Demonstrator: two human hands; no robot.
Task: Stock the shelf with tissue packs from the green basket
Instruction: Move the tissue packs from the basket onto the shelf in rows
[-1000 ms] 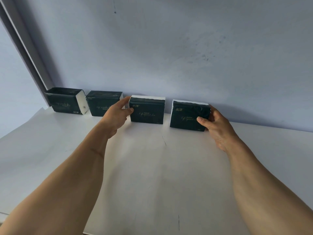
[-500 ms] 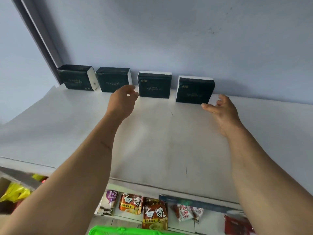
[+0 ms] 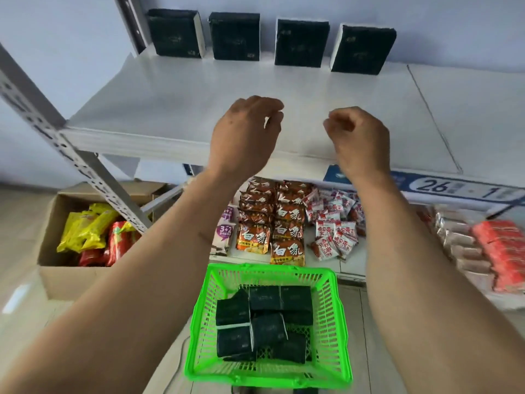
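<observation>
Several dark green tissue packs (image 3: pixel 301 42) stand upright in a row against the wall at the back of the white shelf (image 3: pixel 170 109). On the floor below stands the green basket (image 3: pixel 199 322), with several more dark tissue packs (image 3: pixel 264 322) piled in it. My left hand (image 3: pixel 247 135) and my right hand (image 3: pixel 358 140) hover over the shelf's front edge, high above the basket. Both are empty, with their fingers loosely curled and pointing down.
A slanted grey perforated shelf post (image 3: pixel 71 155) crosses the left side. A cardboard box (image 3: pixel 51 268) with yellow and red snack bags sits on the floor at left. The lower shelf holds noodle packs (image 3: pixel 287 231), small red-white snack packs (image 3: pixel 335 223) and orange packs (image 3: pixel 500 251).
Both hands let go of the two right-hand packs on the shelf and drew back to its front edge. My view tilted down, bringing the basket into sight.
</observation>
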